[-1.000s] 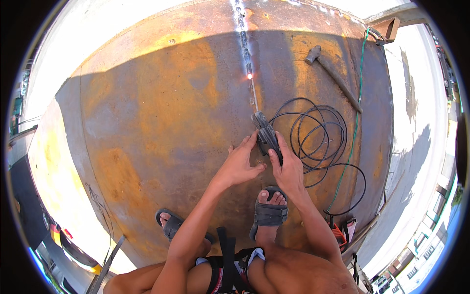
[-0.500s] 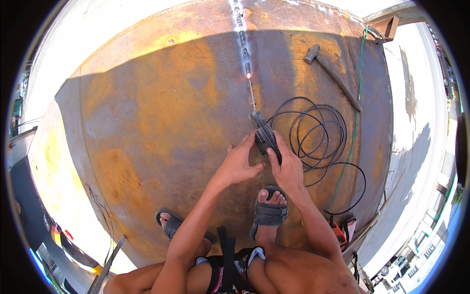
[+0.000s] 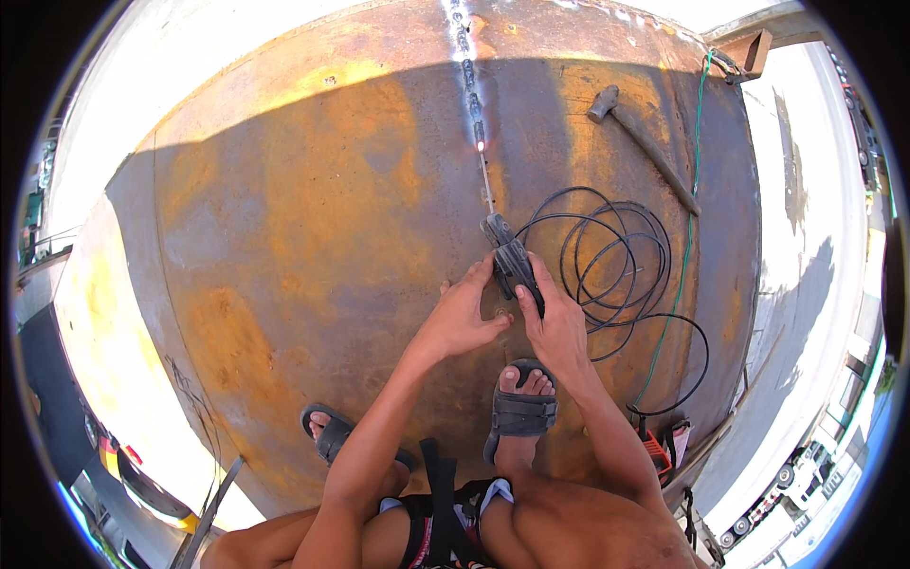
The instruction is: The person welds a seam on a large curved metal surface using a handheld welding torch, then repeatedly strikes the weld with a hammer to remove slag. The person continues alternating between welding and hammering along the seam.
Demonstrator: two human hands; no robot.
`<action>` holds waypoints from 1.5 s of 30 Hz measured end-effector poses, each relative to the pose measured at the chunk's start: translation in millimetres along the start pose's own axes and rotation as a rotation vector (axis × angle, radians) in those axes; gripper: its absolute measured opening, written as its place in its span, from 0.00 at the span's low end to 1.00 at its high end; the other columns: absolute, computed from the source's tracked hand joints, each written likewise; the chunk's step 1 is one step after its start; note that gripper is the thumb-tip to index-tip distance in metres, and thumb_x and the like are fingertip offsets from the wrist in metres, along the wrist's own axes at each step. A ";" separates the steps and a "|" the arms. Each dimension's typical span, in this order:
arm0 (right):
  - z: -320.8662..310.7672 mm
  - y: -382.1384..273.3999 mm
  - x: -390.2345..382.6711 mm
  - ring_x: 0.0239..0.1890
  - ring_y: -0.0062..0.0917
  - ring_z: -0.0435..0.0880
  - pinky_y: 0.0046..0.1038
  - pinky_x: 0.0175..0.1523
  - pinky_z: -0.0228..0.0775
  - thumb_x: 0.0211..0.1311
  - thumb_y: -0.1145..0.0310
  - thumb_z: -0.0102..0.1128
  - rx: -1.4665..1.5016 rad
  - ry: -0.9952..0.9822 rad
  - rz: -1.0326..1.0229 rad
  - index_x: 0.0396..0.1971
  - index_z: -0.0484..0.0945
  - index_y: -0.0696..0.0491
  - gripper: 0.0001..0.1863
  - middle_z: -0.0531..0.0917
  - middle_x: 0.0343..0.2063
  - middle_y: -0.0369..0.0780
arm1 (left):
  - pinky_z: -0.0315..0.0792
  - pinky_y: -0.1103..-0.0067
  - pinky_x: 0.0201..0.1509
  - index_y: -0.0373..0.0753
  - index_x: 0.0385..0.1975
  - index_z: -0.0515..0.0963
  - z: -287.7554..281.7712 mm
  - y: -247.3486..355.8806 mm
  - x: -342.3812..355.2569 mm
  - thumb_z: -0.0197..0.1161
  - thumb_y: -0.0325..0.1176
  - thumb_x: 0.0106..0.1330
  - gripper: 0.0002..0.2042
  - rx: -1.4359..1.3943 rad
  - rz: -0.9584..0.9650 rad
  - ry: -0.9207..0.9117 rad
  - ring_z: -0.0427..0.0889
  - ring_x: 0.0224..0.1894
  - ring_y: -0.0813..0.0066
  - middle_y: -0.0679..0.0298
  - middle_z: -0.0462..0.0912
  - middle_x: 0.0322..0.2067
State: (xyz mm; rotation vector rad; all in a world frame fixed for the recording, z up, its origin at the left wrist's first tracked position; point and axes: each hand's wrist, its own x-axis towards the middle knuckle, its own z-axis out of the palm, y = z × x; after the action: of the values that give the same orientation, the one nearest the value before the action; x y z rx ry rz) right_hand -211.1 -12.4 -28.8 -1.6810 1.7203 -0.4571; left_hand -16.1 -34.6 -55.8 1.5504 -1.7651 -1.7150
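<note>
Counted: two hands (image 3: pixel 463 315), two sandals (image 3: pixel 524 411) — one electrode holder (image 3: pixel 514 261), one welding rod (image 3: pixel 487 182), one hammer (image 3: pixel 654 160), one green line (image 3: pixel 700 123).

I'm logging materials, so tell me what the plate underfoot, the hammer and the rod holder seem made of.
Plate: likely bare steel with a rusty finish, given its orange-brown patches and welded seam.
Hammer: the dull grey head looks like metal; the brown handle could be wood or rusted metal.
Rod holder: dark, matte outer body suggests plastic or rubber; its core is hidden.
</note>
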 end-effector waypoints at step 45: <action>0.5 0.8 -1.2 0.43 0.52 0.90 0.47 0.44 0.80 0.80 0.57 0.60 0.015 0.001 -0.009 0.76 0.70 0.50 0.30 0.89 0.46 0.53 | 0.53 0.50 0.82 0.35 0.83 0.50 1.2 0.2 -1.4 0.75 0.39 0.62 0.52 0.036 -0.038 -0.014 0.68 0.80 0.56 0.48 0.69 0.77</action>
State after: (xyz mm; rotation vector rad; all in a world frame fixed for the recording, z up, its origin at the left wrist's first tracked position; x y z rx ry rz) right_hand -211.4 -11.1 -29.4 -1.6790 1.7063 -0.4747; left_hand -16.5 -32.9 -55.3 1.6002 -1.7945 -1.7244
